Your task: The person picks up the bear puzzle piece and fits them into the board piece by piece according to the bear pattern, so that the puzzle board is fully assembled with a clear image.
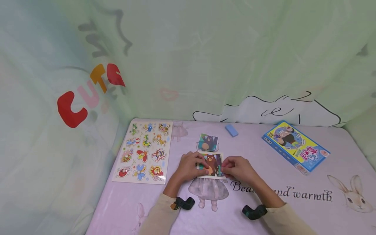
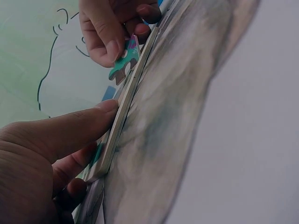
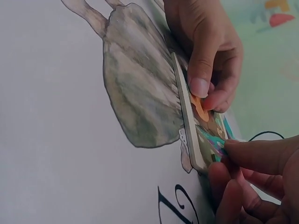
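A bear jigsaw puzzle [image 1: 211, 160] in a pale wooden tray [image 3: 185, 121] lies on the table before me. My right hand [image 1: 238, 168] pinches a green puzzle piece [image 2: 125, 59] with purple and brown patches between thumb and forefinger, tilted over the tray's right end. At the tray's left part, my left hand [image 1: 192, 167] has its thumb and forefinger tips together at an orange puzzle piece [image 3: 202, 111] on the bear's belly. Its other fingers curl beside the tray. Behind the tray stands a picture card [image 1: 208, 142] of the same bear.
On the left lies a wooden board [image 1: 138, 151] of insect pictures. A blue block [image 1: 231, 130] sits toward the back, and a blue and yellow box [image 1: 296, 147] lies at the right. Printed curtains [image 1: 176, 58] hang behind the table's far edge.
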Demonstrator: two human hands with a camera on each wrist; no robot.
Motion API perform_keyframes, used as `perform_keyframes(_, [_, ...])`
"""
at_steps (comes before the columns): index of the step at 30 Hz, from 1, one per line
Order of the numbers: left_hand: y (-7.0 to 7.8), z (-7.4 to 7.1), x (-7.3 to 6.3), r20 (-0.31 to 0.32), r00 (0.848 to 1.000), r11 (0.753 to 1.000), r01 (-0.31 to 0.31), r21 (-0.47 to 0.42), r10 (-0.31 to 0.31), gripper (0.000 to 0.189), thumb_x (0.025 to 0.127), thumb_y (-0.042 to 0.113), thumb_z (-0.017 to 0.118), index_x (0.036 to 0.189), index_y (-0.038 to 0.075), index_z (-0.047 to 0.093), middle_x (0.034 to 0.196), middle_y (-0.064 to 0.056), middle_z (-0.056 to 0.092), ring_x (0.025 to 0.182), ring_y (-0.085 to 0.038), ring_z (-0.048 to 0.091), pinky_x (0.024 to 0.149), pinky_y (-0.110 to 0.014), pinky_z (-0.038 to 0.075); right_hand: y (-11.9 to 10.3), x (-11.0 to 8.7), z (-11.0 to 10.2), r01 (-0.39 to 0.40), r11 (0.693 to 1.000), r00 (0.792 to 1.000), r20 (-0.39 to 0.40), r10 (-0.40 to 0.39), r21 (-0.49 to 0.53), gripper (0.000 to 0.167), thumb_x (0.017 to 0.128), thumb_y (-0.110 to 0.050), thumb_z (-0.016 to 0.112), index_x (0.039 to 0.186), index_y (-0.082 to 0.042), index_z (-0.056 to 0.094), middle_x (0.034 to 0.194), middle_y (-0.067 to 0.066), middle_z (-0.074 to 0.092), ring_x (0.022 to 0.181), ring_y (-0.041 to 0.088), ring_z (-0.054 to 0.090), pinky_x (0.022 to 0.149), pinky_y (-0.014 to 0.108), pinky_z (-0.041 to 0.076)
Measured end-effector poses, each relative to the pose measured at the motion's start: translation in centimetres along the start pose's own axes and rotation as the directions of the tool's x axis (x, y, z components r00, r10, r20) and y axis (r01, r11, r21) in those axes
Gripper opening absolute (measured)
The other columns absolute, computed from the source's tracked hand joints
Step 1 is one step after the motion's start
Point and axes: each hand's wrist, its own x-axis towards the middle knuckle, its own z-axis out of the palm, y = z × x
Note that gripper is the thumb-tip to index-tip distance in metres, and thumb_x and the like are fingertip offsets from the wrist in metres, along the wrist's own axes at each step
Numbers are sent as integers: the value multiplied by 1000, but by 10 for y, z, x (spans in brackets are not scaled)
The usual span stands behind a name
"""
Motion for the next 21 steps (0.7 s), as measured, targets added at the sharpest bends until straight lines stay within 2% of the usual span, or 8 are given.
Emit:
perform_keyframes(11, [-2,1,0,-1,1000,1000,-7,-3,7,14,81,38,85,92,29,82,108,12,66,95,-6,51,87,-31,36,-6,-2,3,8,998,1000,-22,-9,-59,10,89,-20,78,89,-11,72,68,1,64,63,16,57,57,28,47])
perform_keyframes(21, [0,0,0,1,1000,1000,-7,9,7,13,81,38,84,91,30,82,108,12,66,95,-7,51,87,-31,36,-3,0,5,28,996,998,-52,-33,-89,11,87,-19,79,86,-11,71,69,1,62,64,16,56,57,27,47])
